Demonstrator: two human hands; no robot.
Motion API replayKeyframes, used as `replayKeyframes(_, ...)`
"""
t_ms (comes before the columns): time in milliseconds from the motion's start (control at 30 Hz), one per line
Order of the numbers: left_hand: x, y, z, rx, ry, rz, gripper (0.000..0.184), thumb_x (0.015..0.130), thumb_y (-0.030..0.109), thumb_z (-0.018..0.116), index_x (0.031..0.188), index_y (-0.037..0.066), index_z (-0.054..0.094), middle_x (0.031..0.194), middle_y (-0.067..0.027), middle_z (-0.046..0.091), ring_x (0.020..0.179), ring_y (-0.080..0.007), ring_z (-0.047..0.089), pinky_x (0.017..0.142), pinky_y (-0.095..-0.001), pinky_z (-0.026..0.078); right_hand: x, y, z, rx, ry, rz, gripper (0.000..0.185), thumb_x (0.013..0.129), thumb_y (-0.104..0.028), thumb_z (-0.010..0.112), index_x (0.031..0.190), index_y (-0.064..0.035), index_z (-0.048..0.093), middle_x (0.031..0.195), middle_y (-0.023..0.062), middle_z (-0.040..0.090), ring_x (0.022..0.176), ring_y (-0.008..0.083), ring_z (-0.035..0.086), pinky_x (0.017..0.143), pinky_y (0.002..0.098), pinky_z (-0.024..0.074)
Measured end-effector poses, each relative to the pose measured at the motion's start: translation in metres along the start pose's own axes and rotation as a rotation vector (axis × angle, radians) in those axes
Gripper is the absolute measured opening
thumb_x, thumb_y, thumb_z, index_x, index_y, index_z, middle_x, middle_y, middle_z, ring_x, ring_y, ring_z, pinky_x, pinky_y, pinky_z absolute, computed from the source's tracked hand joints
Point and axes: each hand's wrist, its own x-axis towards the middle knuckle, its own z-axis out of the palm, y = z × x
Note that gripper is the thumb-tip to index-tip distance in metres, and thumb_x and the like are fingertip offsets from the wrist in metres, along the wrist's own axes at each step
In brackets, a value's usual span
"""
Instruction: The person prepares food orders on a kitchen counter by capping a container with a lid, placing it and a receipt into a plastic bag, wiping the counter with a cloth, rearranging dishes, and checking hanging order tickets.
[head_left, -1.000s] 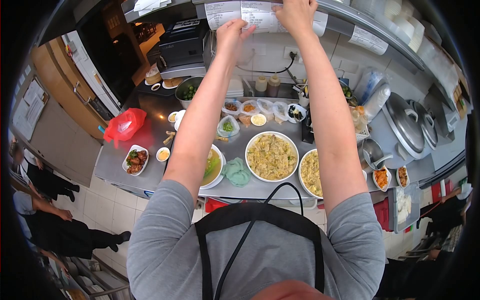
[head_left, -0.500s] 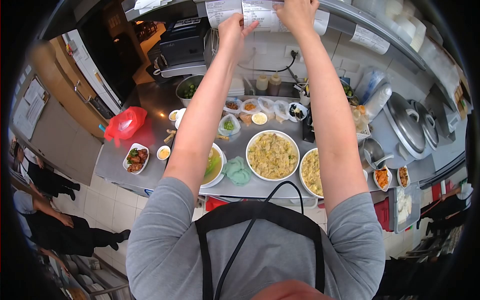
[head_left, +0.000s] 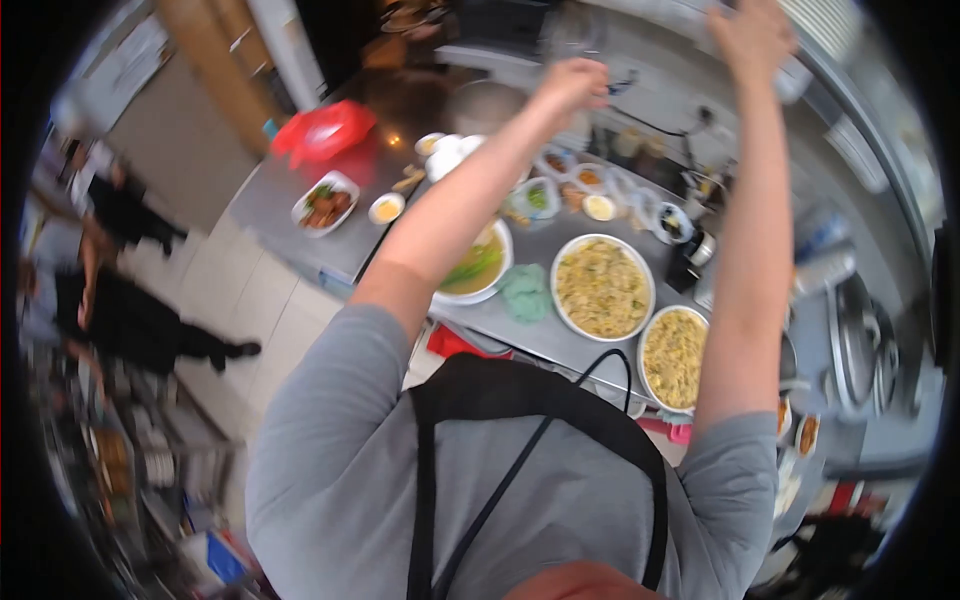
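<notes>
The left hand (head_left: pixel 578 85) has come away from the printed slips and now hangs in the air above the back of the surface (head_left: pixel 262 215), fingers curled in; motion blur means I cannot tell whether it pinches anything. The right hand (head_left: pixel 755 45) remains up at the overhead shelf, fingers raised and slightly spread, partly cut off by the view's top edge; whether it has hold of a slip cannot be told. One white slip (head_left: pixel 794 80) hangs just beside it, and another hanging slip (head_left: pixel 856 155) is farther right under the shelf. The whole view has swung round as well. By my judgement, the slip handling now rests with the right hand alone.

Along the front edge of the surface stand a soup bowl (head_left: pixel 478 298), a crumpled green cloth (head_left: pixel 525 292) and two large bowls of yellowish food, the first (head_left: pixel 572 323) left of the second (head_left: pixel 648 385). Small bags of toppings (head_left: pixel 590 178) lie towards the back edge. Near the left end are a meat dish (head_left: pixel 312 231) and a red bag (head_left: pixel 330 135).

Beyond that end, two people in dark aprons stand on the tiled floor (head_left: pixel 240 275); metal lids (head_left: pixel 852 335) lean at the right.
</notes>
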Motion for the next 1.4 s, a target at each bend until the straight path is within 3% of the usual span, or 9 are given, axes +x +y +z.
replayKeyframes(133,-0.054,-0.025,-0.067,0.150,0.022,-0.052,0.032,0.078,0.013,0.054,0.106,0.000,0.049,0.100,-0.0090,0.052,0.096,-0.0187,0.050,0.080,-0.0332,0.045,0.006,0.036,0.044,-0.046,0.088,-0.108,0.047,0.070,-0.055,0.047,0.113,-0.0348,0.047,0.116,-0.0022,0.049,0.109,0.0238,0.043,0.090,0.0456,0.0253)
replayKeyframes(467,-0.241,-0.100,-0.299,0.197,0.876,-0.315,0.029,0.075,0.018,0.056,0.101,0.004,0.055,0.086,-0.0045,0.056,0.075,-0.0139,0.053,0.065,-0.0284,0.046,0.014,0.056,0.070,-0.036,0.196,-0.174,0.047,0.075,-0.060,0.037,0.115,-0.0359,0.046,0.118,-0.0008,0.049,0.111,0.0213,0.043,0.091,0.0455,0.0216)
replayKeyframes(733,-0.268,-0.099,-0.472,0.466,1.185,-0.279,0.024,0.079,0.019,0.049,0.095,0.004,0.057,0.082,-0.0039,0.053,0.069,-0.0141,0.049,0.061,-0.0268,0.045,0.018,0.068,0.077,-0.227,0.044,-0.130,0.065,0.074,-0.066,0.028,0.118,-0.0229,0.048,0.124,0.0022,0.044,0.116,0.0232,0.037,0.096,0.0465,0.0163)
replayKeyframes(967,-0.208,-0.097,-0.597,0.525,0.687,-0.556,0.043,0.082,0.033,0.048,0.114,0.004,0.045,0.102,-0.0100,0.050,0.079,-0.0193,0.049,0.061,-0.0296,0.045,0.003,0.088,0.062,-0.043,0.016,-0.080,0.063,0.077,-0.060,0.034,0.118,-0.0138,0.048,0.124,0.0088,0.043,0.118,0.0236,0.036,0.097,0.0390,0.0201)
replayKeyframes(1033,-0.200,-0.091,-0.615,1.219,0.204,-0.486,0.035,0.079,0.018,0.043,0.111,0.005,0.049,0.093,-0.0113,0.051,0.067,-0.0191,0.051,0.053,-0.0324,0.046,-0.034,0.008,0.010,0.275,0.043,-0.064,0.049,0.080,-0.043,0.049,0.115,-0.0082,0.049,0.122,0.0151,0.043,0.116,0.0272,0.037,0.095,0.0329,0.0268)
replayKeyframes(1133,-0.199,-0.095,-0.624,0.588,0.285,-0.674,0.025,0.083,0.015,0.035,0.101,0.003,0.048,0.071,-0.0087,0.052,0.050,-0.0156,0.051,0.041,-0.0275,0.045,-0.150,-0.016,-0.014,0.132,-0.173,0.166,0.026,0.073,-0.017,0.060,0.095,-0.0043,0.057,0.097,0.0162,0.055,0.095,0.0279,0.049,0.081,0.0360,0.0385)
replayKeyframes(1167,-0.201,-0.100,-0.630,0.383,0.270,-0.721,0.024,0.081,0.010,0.034,0.097,-0.003,0.046,0.073,-0.0111,0.052,0.053,-0.0198,0.055,0.043,-0.0296,0.050,-0.191,-0.046,-0.026,0.714,-0.348,0.577,0.017,0.070,-0.010,0.061,0.086,-0.0044,0.058,0.091,0.0140,0.056,0.089,0.0264,0.052,0.078,0.0353,0.0400)
replayKeyframes(1267,-0.213,-0.119,-0.638,-0.058,0.278,-0.694,0.034,0.072,-0.004,0.032,0.105,-0.006,0.040,0.092,-0.0174,0.052,0.074,-0.0328,0.058,0.062,-0.0438,0.054,-0.341,-0.083,-0.038,0.239,-0.712,0.456,0.007,0.066,-0.008,0.062,0.072,-0.0059,0.059,0.077,0.0126,0.055,0.077,0.0285,0.052,0.073,0.0367,0.0407)
replayKeyframes(1400,-0.213,-0.085,-0.584,0.056,0.401,-0.663,0.039,0.069,-0.005,0.037,0.107,-0.004,0.041,0.092,-0.0176,0.054,0.069,-0.0297,0.060,0.053,-0.0375,0.055,-0.437,-0.137,-0.069,-0.046,-0.876,0.246,0.004,0.063,-0.010,0.063,0.061,-0.0088,0.060,0.069,0.0090,0.051,0.069,0.0295,0.050,0.067,0.0371,0.0418)
